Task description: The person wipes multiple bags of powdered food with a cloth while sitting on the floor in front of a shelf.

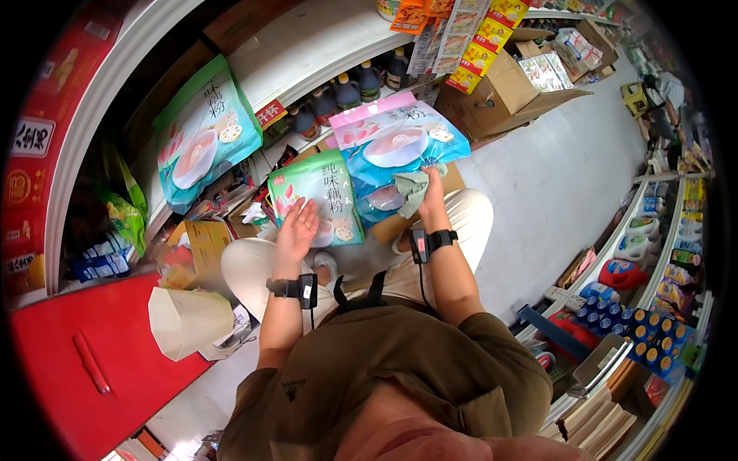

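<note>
My left hand (298, 228) lies with its fingers stretched out against the front of a green and white pouch (327, 180) printed with pink flowers and a bowl. In my right hand (433, 192) is a crumpled grey-green cloth (412, 190). The cloth rests over the lower part of a larger pink and blue pouch (396, 142), just right of the green one. Both pouches stand in front of my knees, and the green one overlaps the edge of the blue one. A third pouch, teal and green (209, 138), leans at the shelf on the left.
Dark bottles (346, 91) line the low shelf behind the pouches. Hanging yellow sachets (490, 38) and open cardboard boxes (507, 88) are at the far right. A cream bin (188, 319) stands beside a red surface (54, 369) on my left. Shelves of detergent bottles (626, 273) run along the right.
</note>
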### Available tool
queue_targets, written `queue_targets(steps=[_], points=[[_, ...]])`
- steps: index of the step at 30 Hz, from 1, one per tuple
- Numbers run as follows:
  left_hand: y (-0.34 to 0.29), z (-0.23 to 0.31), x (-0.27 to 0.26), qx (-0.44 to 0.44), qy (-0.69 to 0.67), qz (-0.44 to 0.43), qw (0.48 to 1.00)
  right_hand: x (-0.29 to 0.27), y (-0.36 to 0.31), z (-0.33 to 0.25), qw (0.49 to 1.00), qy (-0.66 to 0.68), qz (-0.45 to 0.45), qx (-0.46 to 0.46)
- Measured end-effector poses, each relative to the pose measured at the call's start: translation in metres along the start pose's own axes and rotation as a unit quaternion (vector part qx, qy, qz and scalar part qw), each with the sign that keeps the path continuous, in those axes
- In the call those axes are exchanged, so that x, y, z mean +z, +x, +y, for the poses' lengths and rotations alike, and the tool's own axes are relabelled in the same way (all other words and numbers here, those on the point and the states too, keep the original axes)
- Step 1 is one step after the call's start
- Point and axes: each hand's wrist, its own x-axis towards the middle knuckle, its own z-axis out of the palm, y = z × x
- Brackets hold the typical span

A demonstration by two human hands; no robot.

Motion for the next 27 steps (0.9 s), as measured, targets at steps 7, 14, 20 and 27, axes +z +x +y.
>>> queue_targets(steps=[7, 14, 20, 27], points=[[-0.012, -0.019, 0.040, -0.048, 0.005, -0.048, 0.998, 0.021, -0.074, 0.004, 0.997, -0.023, -0.038, 0.062], [-0.033, -0.020, 0.067, 0.009, -0.024, -0.086, 0.996, 0.002, -0.117, 0.004, 0.986, -0.089, -0.109, 0.088], [-0.041, -0.021, 0.061, 0.054, 0.052, -0.064, 0.995, 0.001, -0.158, -0.030, 0.953, -0.256, -0.155, 0.035], [-0.090, 0.005, 0.080, 0.103, 0.125, -0.113, 0.980, 0.003, -0.204, -0.072, 0.873, -0.418, -0.241, 0.064]])
